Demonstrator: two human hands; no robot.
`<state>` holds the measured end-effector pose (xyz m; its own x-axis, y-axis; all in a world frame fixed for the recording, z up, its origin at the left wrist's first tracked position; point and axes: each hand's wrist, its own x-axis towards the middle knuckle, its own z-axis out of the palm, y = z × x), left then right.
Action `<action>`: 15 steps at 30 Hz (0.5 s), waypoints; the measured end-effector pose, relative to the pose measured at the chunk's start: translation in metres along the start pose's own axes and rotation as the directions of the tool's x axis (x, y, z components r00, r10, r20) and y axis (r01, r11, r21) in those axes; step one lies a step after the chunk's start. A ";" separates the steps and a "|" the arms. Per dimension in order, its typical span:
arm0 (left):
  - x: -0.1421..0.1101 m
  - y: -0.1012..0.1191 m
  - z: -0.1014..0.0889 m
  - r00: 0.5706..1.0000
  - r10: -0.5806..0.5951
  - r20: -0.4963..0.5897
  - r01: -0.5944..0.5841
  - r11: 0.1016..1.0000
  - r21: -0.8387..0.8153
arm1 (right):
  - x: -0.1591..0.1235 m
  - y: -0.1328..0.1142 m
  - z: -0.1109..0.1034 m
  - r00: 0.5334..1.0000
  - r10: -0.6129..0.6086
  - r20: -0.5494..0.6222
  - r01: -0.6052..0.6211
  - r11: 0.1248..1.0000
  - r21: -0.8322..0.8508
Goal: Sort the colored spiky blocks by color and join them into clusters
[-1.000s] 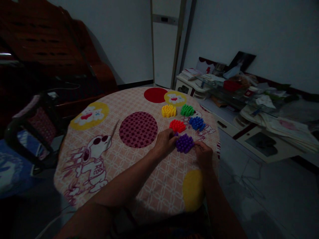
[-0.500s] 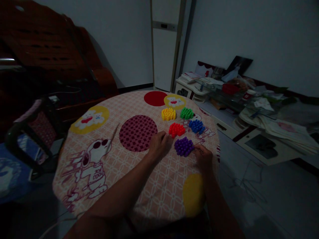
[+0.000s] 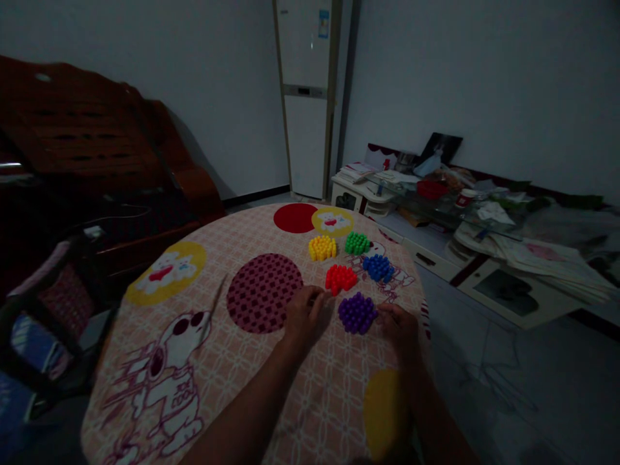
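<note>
Five clusters of small knobbed plastic beads sit on the patterned tablecloth [image 3: 271, 400]. The purple bead cluster [image 3: 357, 314] is nearest, between my two hands. My left hand [image 3: 305, 315] rests to its left, fingers bent and drawn together, tips close to the red bead cluster [image 3: 340, 278]; whatever they hold is too small to make out. At the purple cluster's right edge, my right hand [image 3: 401, 326] is closed in a pinch, its contents unclear. Farther off are the yellow bead cluster [image 3: 322, 248], the green one [image 3: 357, 243] and the blue one [image 3: 378, 267].
A thin stick-like object [image 3: 213, 307] lies on the cloth at left. Beyond the table's right edge, a low cabinet [image 3: 440, 265] carries papers, bags and a cup [image 3: 465, 197]. A chair [image 3: 53, 310] and a wooden bench [image 3: 97, 142] stand at left.
The view has tilted up, so the table and clusters sit lower in the picture. Both hands stay beside the purple cluster, with the left a little farther from the red one.
</note>
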<state>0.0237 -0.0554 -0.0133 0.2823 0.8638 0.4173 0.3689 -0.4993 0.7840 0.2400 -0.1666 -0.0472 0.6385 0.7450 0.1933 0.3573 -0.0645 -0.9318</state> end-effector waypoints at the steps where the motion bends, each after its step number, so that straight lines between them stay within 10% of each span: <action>1: -0.004 0.004 0.003 0.997 0.072 0.006 -0.072 0.997 -0.012 | 0.004 -0.001 -0.002 0.998 0.035 -0.043 -0.034 0.999 0.026; 8: -0.028 0.018 0.039 0.840 0.490 0.232 -0.514 0.856 0.055 | 0.089 0.000 -0.029 0.951 0.031 -0.309 -0.037 0.999 -0.014; 12: -0.031 0.027 0.058 0.761 0.463 0.455 -0.584 0.793 0.171 | 0.140 0.006 -0.027 0.970 0.044 -0.241 -0.086 0.983 -0.165; 15: -0.020 0.032 0.065 0.785 0.385 0.486 -0.545 0.802 0.244 | 0.156 0.006 -0.003 0.992 0.002 -0.124 -0.025 0.984 -0.178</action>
<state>0.0871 -0.0931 -0.0264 0.7936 0.4531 0.4061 0.3585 -0.8875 0.2896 0.3439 -0.0532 -0.0217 0.7188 0.6568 0.2278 0.4572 -0.1999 -0.8666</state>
